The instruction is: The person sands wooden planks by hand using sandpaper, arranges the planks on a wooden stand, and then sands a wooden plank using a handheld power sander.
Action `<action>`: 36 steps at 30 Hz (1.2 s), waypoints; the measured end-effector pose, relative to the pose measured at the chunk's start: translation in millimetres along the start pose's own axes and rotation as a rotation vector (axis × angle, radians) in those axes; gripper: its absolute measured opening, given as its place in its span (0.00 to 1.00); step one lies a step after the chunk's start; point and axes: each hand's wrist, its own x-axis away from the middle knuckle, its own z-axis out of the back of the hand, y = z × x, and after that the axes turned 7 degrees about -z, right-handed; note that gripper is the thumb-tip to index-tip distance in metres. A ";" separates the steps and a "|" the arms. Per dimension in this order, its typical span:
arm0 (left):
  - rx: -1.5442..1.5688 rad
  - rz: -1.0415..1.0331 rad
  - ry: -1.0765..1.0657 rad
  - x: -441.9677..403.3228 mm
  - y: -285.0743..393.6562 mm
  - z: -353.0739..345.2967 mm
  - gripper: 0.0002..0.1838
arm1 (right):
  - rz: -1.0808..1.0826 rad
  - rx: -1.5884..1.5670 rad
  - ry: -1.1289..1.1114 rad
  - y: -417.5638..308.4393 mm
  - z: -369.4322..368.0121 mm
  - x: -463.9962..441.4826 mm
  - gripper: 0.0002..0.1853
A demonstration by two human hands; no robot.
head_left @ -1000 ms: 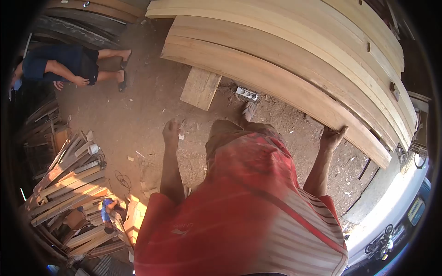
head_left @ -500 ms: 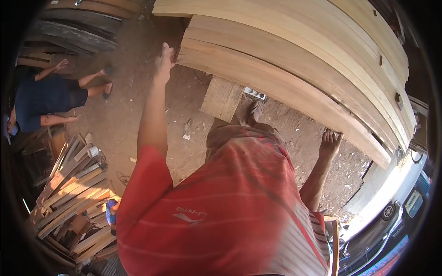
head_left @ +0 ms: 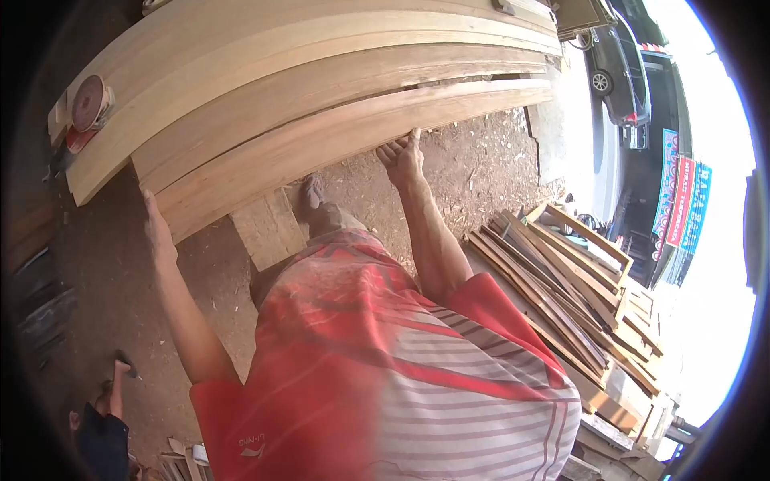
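The nearest pale wooden plank (head_left: 321, 148) lies lengthwise beside other long planks. My left hand (head_left: 158, 228) is held flat at its left end, fingers stretched along the end edge. Farther right, my right hand (head_left: 403, 160) meets the plank's near edge, palm turned up and fingers apart, with the thumb at the wood. Neither hand is wrapped round the plank. Behind it, a second plank (head_left: 337, 78) runs alongside with a dark narrow gap between them.
A sander-like tool with a round reddish disc (head_left: 90, 103) rests on the planks at far left. A short board (head_left: 269, 228) is beside my foot. Stacked timber and frames (head_left: 561, 297) stand right. Another person (head_left: 103, 437) is at lower left; a car (head_left: 622, 76) is outside.
My view has swung to the right, bringing the sander-like tool and street banners into sight. My left hand now lies along the plank's end, and my right hand has turned palm up at its edge.
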 end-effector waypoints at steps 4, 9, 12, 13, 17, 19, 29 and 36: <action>-0.078 0.079 0.008 14.3 18.5 -4.3 0.56 | 0.020 0.003 -0.049 1.1 -0.3 0.8 0.56; -0.113 -0.045 0.075 23.9 22.4 -10.5 0.56 | -0.002 0.037 -0.002 -2.0 2.7 3.5 0.52; -0.061 -0.035 0.062 23.2 18.6 -9.5 0.55 | 0.016 0.032 -0.075 -0.2 9.5 2.6 0.51; -0.071 -0.041 0.056 23.4 16.9 -7.7 0.55 | 0.015 0.020 -0.069 1.5 10.4 2.8 0.51; -0.061 -0.043 0.079 23.9 10.0 -7.3 0.54 | 0.005 0.005 -0.036 -2.5 8.6 9.2 0.47; -0.067 -0.043 0.103 33.6 10.4 -5.9 0.53 | 0.013 0.010 -0.034 -0.2 15.0 6.2 0.45; 0.195 -0.545 0.136 82.8 -73.2 10.4 0.41 | -0.088 -0.237 0.093 -21.8 32.9 23.6 0.50; 0.136 -0.509 0.173 127.6 -34.3 -6.3 0.35 | 0.011 -0.285 -0.165 -11.7 49.2 16.8 0.48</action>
